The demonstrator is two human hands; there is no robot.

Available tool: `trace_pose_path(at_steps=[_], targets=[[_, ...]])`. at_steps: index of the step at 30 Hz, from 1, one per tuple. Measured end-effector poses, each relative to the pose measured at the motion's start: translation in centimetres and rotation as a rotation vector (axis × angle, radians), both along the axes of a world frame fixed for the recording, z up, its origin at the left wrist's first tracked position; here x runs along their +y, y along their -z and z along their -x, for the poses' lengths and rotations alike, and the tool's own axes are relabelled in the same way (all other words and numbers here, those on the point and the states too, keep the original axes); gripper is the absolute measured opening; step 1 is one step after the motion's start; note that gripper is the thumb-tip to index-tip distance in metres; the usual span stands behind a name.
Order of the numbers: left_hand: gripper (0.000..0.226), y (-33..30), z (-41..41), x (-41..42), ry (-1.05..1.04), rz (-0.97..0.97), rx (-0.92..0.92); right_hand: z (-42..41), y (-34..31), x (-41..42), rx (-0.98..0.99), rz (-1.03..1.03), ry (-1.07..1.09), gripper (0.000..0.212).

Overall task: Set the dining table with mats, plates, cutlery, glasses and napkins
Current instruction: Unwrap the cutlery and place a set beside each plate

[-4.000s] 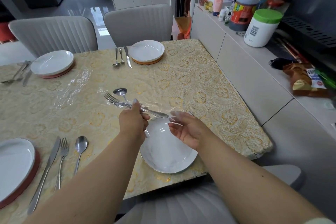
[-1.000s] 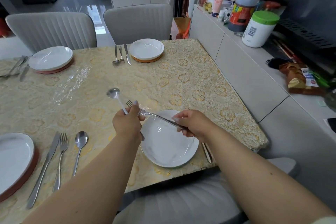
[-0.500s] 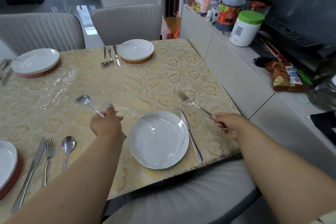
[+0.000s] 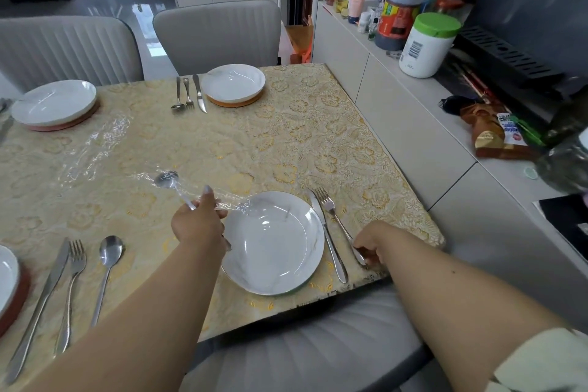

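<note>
Gripping a spoon (image 4: pixel 168 182) by its handle, the left hand (image 4: pixel 198 223) holds it above the counter (image 4: pixel 222 149), just left of the near plate (image 4: pixel 273 242), with its bowl raised and pointing away. Clear plastic wrap (image 4: pixel 229 200) trails from the spoon toward the plate's rim. The right hand (image 4: pixel 370 240) rests at the counter's near edge, its fingers (image 4: pixel 362 253) curled round the handle end of a fork (image 4: pixel 337 219) that lies flat, tines pointing away. A knife (image 4: pixel 327 239) lies between the fork and the plate, just beside both. Across the counter, two far plates (image 4: pixel 234 83) sit on round mats (image 4: pixel 235 102), one with cutlery (image 4: pixel 187 94) on its left. At near left lie another knife, fork and spoon (image 4: pixel 106 267) beside a fourth plate (image 4: pixel 6 277).
</note>
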State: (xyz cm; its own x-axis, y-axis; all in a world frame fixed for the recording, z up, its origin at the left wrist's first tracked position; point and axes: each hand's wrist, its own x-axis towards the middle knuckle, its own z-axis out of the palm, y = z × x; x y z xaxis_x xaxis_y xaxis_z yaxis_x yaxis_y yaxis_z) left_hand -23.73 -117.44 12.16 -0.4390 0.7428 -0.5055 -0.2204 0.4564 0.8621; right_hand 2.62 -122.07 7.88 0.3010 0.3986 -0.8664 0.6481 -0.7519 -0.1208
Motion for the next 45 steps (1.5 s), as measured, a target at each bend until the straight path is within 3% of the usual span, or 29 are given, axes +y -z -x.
trace_pose_path(at_steps=[9,16,19,21,23,25,27,30,33,36,39,42,45], targets=[[0.032,0.1,-0.7,-0.1,0.039,0.004,0.000,1.0,0.9,-0.3,-0.297,-0.329,-0.224,0.022],[0.030,-0.1,-1.5,-0.4,0.116,-0.026,0.008,1.0,1.8,0.3,-0.300,-0.283,-0.231,0.014],[0.029,-0.2,-2.1,-0.7,0.269,-0.048,0.013,1.3,0.3,0.2,-0.362,-0.370,-0.171,0.021],[0.027,-0.5,-2.9,-1.2,0.477,-0.072,0.002,1.7,-1.6,1.0,-0.376,-0.634,-0.084,0.027],[0.024,-1.1,-3.9,-1.7,0.669,-0.090,-0.079,2.8,-3.8,2.4,0.003,-0.829,0.072,0.029],[0.021,-1.7,-5.0,-2.2,0.818,-0.063,-0.208,4.5,-5.8,3.4,0.539,-0.766,0.294,0.027],[0.020,-2.2,-5.9,-2.3,0.909,-0.020,-0.370,5.6,-6.1,4.1,0.869,-0.648,0.430,0.032],[0.016,-2.0,-6.3,-2.0,0.952,-0.018,-0.589,5.7,-4.9,4.3,1.098,-0.551,0.527,0.051],[0.039,-1.6,-6.1,-1.4,1.004,0.000,-0.722,5.3,-4.4,3.7,1.208,-0.600,0.655,0.026],[0.056,-0.9,-5.9,-1.3,1.060,0.079,-0.740,4.6,-5.9,3.9,1.047,-0.786,0.853,0.021],[0.051,-0.4,-5.4,-1.4,1.092,0.099,-0.699,2.0,-7.1,4.9,0.828,-1.014,1.132,0.022],[0.039,-0.1,-4.5,-1.1,0.976,0.088,-0.621,-1.2,-5.7,5.4,0.320,-1.069,0.932,0.030],[0.032,0.0,-4.0,-0.4,0.813,0.042,-0.601,-2.2,-2.8,4.1,0.052,-0.896,0.658,0.031]])
